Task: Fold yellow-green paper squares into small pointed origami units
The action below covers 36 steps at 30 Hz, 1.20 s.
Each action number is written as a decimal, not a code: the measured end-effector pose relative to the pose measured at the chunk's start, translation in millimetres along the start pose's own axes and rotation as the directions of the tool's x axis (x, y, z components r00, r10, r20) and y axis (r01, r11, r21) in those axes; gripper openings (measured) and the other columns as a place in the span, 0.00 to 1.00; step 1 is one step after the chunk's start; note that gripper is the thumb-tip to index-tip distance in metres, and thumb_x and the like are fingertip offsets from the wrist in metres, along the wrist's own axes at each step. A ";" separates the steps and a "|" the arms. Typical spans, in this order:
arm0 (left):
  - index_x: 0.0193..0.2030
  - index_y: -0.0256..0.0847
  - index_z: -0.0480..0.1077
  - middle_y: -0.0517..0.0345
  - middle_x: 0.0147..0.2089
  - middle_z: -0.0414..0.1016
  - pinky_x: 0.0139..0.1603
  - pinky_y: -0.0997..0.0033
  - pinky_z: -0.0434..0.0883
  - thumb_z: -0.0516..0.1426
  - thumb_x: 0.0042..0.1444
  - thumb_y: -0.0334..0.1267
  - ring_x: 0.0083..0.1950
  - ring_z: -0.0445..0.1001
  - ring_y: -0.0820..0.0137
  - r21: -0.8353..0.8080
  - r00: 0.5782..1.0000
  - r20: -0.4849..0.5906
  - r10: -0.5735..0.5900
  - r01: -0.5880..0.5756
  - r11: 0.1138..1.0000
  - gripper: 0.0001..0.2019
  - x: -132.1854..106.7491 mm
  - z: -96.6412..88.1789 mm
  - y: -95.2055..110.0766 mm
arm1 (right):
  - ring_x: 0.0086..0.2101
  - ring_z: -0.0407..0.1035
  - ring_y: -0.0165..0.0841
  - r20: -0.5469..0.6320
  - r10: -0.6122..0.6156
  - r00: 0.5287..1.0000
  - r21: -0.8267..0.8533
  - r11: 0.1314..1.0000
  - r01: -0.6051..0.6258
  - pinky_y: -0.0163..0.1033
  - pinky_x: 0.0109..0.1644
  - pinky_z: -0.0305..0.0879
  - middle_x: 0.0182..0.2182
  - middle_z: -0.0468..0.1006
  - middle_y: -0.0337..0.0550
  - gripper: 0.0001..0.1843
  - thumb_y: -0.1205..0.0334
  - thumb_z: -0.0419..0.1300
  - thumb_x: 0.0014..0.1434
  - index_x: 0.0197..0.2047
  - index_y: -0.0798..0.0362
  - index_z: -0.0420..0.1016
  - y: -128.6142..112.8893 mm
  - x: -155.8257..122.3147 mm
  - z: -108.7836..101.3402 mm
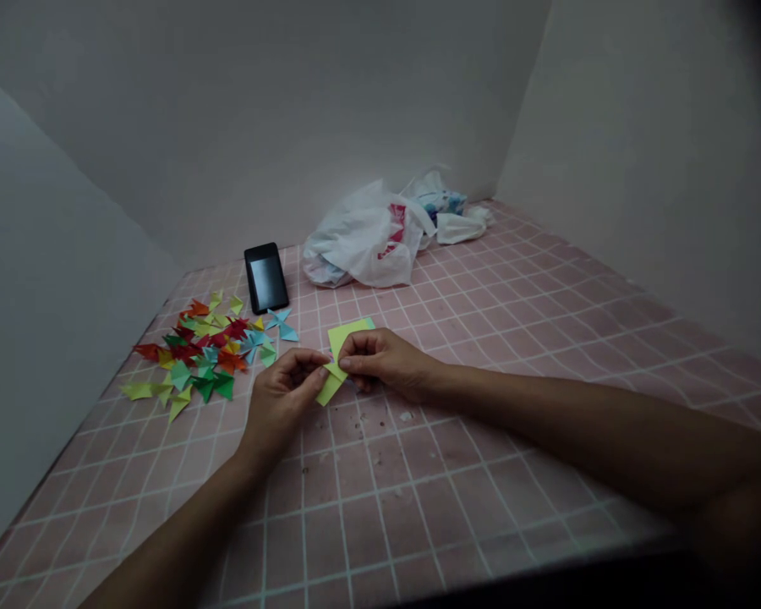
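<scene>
Between my two hands is a small folded piece of yellow paper [331, 389], held just above the pink checked surface. My left hand [285, 389] pinches its left edge between thumb and fingers. From the other side, my right hand [384, 364] grips it with thumb and forefinger; the remaining fingers curl underneath. Right behind the fingers lies a flat yellow sheet [348, 334], with a light green edge showing at its right corner. A pile of folded paper pinwheel shapes [209, 342] in red, orange, yellow, green and blue spreads to the left of my left hand.
A black phone [267, 279] lies behind the pile. Farther back a white plastic bag [371, 237] with red print sits near the wall, beside a blue-and-white package [440, 203]. Pale walls enclose the pink checked tabletop [495, 507] on the left, back and right.
</scene>
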<state>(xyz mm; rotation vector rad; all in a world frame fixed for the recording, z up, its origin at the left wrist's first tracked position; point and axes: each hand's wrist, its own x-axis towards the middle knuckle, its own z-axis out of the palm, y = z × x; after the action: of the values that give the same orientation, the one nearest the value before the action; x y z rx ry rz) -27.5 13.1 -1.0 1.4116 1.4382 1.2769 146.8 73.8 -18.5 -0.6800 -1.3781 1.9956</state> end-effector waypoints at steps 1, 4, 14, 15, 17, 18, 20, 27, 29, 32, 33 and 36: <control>0.32 0.40 0.77 0.60 0.31 0.79 0.31 0.75 0.72 0.65 0.46 0.38 0.31 0.75 0.71 -0.003 1.000 -0.004 0.002 -0.002 1.000 0.06 -0.1 0.1 0.5 | 0.19 0.61 0.23 -0.001 0.004 1.000 0.005 1.000 -0.004 0.30 0.24 0.55 0.17 0.68 0.32 0.07 0.66 0.62 0.56 0.29 0.55 0.68 -0.1 -0.1 0.2; 0.31 0.40 0.77 0.60 0.29 0.78 0.30 0.76 0.71 0.65 0.45 0.38 0.30 0.74 0.72 -0.020 1.000 -0.013 -0.013 0.013 1.000 0.06 -0.3 0.6 2.5 | 0.19 0.60 0.23 -0.004 0.010 1.000 0.013 1.000 -0.010 0.30 0.23 0.55 0.17 0.68 0.32 0.07 0.66 0.62 0.57 0.28 0.55 0.68 -0.3 -0.6 0.9; 0.29 0.41 0.75 0.62 0.26 0.74 0.28 0.75 0.67 0.65 0.45 0.37 0.27 0.70 0.72 -0.032 0.999 0.001 -0.046 0.046 0.998 0.05 -1.7 -1.6 2.8 | 0.18 0.61 0.23 0.001 0.028 1.000 0.025 0.999 -0.028 0.29 0.22 0.54 0.17 0.69 0.33 0.07 0.66 0.63 0.56 0.29 0.55 0.69 0.0 -1.4 1.2; 0.30 0.41 0.76 0.61 0.27 0.75 0.28 0.75 0.67 0.65 0.46 0.38 0.28 0.70 0.72 -0.026 0.999 0.006 -0.045 0.045 0.999 0.05 -1.6 -2.3 2.6 | 0.18 0.61 0.23 -0.008 0.030 1.000 0.020 0.999 -0.030 0.29 0.22 0.54 0.17 0.68 0.33 0.07 0.66 0.63 0.56 0.29 0.55 0.69 -0.3 -1.5 1.6; 0.34 0.41 0.77 0.60 0.30 0.76 0.30 0.74 0.67 0.64 0.48 0.39 0.30 0.71 0.71 -0.011 0.998 0.020 -0.052 0.052 0.999 0.06 -1.1 -3.8 2.2 | 0.18 0.60 0.23 -0.028 0.022 0.999 0.007 1.000 -0.022 0.28 0.22 0.54 0.16 0.68 0.32 0.07 0.66 0.62 0.56 0.29 0.55 0.68 -0.8 -1.5 2.6; 0.35 0.41 0.77 0.59 0.31 0.77 0.30 0.74 0.67 0.63 0.50 0.40 0.30 0.72 0.70 -0.003 0.998 0.029 -0.062 0.062 0.998 0.07 -0.8 -4.4 1.9 | 0.18 0.59 0.23 -0.035 0.014 0.999 -0.001 1.000 -0.014 0.28 0.22 0.54 0.16 0.67 0.31 0.07 0.66 0.62 0.56 0.29 0.54 0.68 -1.0 -1.4 3.2; 0.35 0.40 0.78 0.59 0.32 0.76 0.30 0.74 0.66 0.62 0.52 0.43 0.30 0.71 0.70 0.020 0.994 0.055 -0.097 0.096 0.995 0.09 -0.2 -5.0 1.2 | 0.18 0.58 0.22 -0.036 -0.005 0.999 -0.027 1.000 0.004 0.28 0.21 0.54 0.16 0.66 0.31 0.06 0.66 0.61 0.56 0.28 0.54 0.68 -0.6 -1.2 4.0; 0.27 0.38 0.76 0.62 0.24 0.72 0.26 0.76 0.61 0.64 0.50 0.47 0.26 0.65 0.74 0.066 0.987 0.069 -0.142 0.137 0.988 0.13 0.2 -2.2 1.6 | 0.18 0.56 0.22 -0.028 -0.046 0.999 -0.076 0.996 0.043 0.29 0.21 0.51 0.16 0.65 0.29 0.06 0.65 0.62 0.55 0.28 0.54 0.68 3.0 -0.7 3.8; 0.27 0.38 0.76 0.61 0.25 0.72 0.26 0.76 0.61 0.64 0.50 0.46 0.26 0.65 0.74 0.065 0.989 0.061 -0.132 0.128 0.990 0.12 -0.1 -1.7 2.2 | 0.18 0.57 0.22 -0.032 -0.040 0.999 -0.073 0.997 0.038 0.29 0.21 0.52 0.17 0.65 0.30 0.07 0.65 0.62 0.56 0.28 0.54 0.68 2.8 -0.9 3.9; 0.26 0.38 0.75 0.61 0.24 0.72 0.26 0.76 0.61 0.65 0.50 0.46 0.26 0.65 0.74 0.052 0.990 0.059 -0.128 0.125 0.991 0.12 -0.4 -1.5 1.6 | 0.18 0.57 0.23 -0.033 -0.031 0.999 -0.067 0.997 0.028 0.29 0.21 0.51 0.17 0.65 0.30 0.07 0.66 0.62 0.56 0.28 0.54 0.67 2.4 -1.0 4.2; 0.27 0.38 0.75 0.61 0.25 0.72 0.26 0.76 0.61 0.65 0.50 0.46 0.26 0.65 0.74 0.050 0.990 0.058 -0.125 0.122 0.991 0.12 -0.4 -1.6 1.2 | 0.18 0.57 0.23 -0.031 -0.028 0.999 -0.065 0.998 0.026 0.29 0.21 0.51 0.17 0.66 0.30 0.07 0.66 0.61 0.56 0.28 0.54 0.67 2.2 -1.1 4.2; 0.27 0.38 0.75 0.61 0.25 0.73 0.26 0.76 0.62 0.65 0.50 0.45 0.26 0.66 0.74 0.060 0.993 0.051 -0.110 0.107 0.992 0.12 -0.4 -1.8 0.3 | 0.18 0.58 0.23 -0.022 -0.026 0.999 -0.068 0.997 0.025 0.29 0.22 0.53 0.17 0.66 0.31 0.07 0.67 0.60 0.58 0.28 0.54 0.67 1.0 -1.4 4.1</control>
<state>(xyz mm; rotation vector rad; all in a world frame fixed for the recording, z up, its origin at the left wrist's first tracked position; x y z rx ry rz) -29.0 12.4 -0.3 1.3746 1.5042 1.1294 144.7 70.0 -18.0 -0.7098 -1.4398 1.9231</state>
